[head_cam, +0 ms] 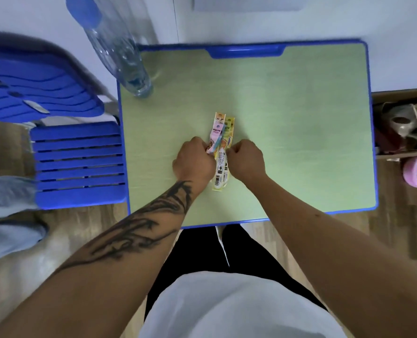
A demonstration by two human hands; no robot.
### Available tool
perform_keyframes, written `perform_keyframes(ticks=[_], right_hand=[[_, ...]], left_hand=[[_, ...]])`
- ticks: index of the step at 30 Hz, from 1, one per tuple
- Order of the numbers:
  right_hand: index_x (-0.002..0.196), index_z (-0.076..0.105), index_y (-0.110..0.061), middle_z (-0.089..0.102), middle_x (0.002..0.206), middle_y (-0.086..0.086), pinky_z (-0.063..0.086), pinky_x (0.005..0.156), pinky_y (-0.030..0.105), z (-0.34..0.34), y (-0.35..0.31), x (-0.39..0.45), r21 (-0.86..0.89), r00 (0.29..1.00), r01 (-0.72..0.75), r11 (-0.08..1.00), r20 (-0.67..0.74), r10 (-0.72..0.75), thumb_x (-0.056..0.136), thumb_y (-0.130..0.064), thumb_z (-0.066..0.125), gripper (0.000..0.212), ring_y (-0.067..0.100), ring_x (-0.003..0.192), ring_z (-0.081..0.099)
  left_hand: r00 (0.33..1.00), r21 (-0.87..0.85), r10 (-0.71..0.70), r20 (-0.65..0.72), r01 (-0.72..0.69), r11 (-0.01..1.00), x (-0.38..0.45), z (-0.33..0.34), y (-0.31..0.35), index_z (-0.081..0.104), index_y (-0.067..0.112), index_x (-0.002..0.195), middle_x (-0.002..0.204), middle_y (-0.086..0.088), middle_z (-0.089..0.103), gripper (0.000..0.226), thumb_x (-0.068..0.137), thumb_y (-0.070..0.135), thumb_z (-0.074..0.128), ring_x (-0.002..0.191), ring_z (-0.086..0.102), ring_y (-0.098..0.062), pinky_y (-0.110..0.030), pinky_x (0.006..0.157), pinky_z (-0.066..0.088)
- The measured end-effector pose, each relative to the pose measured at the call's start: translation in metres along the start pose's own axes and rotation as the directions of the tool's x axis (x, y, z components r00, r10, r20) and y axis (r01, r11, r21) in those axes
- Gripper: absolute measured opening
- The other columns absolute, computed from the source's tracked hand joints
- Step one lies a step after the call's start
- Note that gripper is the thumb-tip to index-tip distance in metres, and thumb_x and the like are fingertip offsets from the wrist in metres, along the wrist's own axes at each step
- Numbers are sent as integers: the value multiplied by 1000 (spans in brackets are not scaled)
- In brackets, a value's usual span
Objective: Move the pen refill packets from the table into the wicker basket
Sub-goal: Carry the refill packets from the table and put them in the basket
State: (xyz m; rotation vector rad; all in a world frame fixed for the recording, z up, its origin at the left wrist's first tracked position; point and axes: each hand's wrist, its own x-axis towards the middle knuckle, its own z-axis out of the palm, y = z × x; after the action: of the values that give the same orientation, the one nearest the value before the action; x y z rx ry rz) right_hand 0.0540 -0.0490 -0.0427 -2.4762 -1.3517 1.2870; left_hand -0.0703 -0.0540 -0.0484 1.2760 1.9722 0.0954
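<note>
the pen refill packets (220, 145) are bunched near the worktop (300, 142) middle, pinched by the left hand (194, 161) and right hand (246, 159) (gathered for one lift, presumably); no basket is seen.

The single head camera looked steeply down, wide-angled and close, over the tabletop (288, 118) toward the wall.

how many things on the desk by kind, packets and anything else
Packets: about 3 (pink, orange, yellow), bunched between the left hand and right hand; overlap makes the count uncertain
Bottle: 1, clear with blue cap, at the desk's far left corner
Total: about 4
</note>
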Motion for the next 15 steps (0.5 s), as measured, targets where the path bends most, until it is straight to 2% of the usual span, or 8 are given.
perform_keyframes(ticks=[6, 11, 13, 15], right_hand=[[102, 59, -8, 58, 87, -3, 35, 69, 29, -12, 18, -10, 156, 997, 41, 987, -64, -31, 101, -22, 51, 15, 21, 86, 54], [94, 58, -10, 53, 76, -11, 30, 55, 25, -29, 48, -21, 280, 979, 84, 956, -200, -28, 97, -19, 57, 9, 19, 81, 53], [94, 59, -11, 57, 77, -8, 31, 55, 23, -39, 62, -27, 322, 971, 103, 941, -237, -25, 96, -19, 58, 8, 20, 80, 54], [94, 58, -13, 62, 81, -2, 32, 58, 28, -52, 79, -35, 367, 961, 119, 922, -274, -15, 96, -20, 59, 7, 23, 82, 57]], left_hand=[[998, -49, 20, -60, -23, 999, -10, -5, 1, 62, 21, 99, 105, 0, 69, 11, 94, 31, 64, 97, 64, -28, -37, 80, 51], [988, -171, 5, -153, -31, 985, -23, -11, 1, 58, 20, 96, 93, 4, 65, 20, 89, 28, 76, 88, 63, -22, -28, 76, 45], [985, -186, 12, -171, -44, 981, -33, -10, 5, 64, 15, 100, 94, 2, 67, 20, 87, 24, 77, 90, 65, -22, -27, 78, 45], [988, -209, 9, -153, -41, 977, -48, -3, 12, 70, 14, 99, 97, -2, 73, 17, 85, 20, 78, 91, 70, -24, -29, 83, 52]])
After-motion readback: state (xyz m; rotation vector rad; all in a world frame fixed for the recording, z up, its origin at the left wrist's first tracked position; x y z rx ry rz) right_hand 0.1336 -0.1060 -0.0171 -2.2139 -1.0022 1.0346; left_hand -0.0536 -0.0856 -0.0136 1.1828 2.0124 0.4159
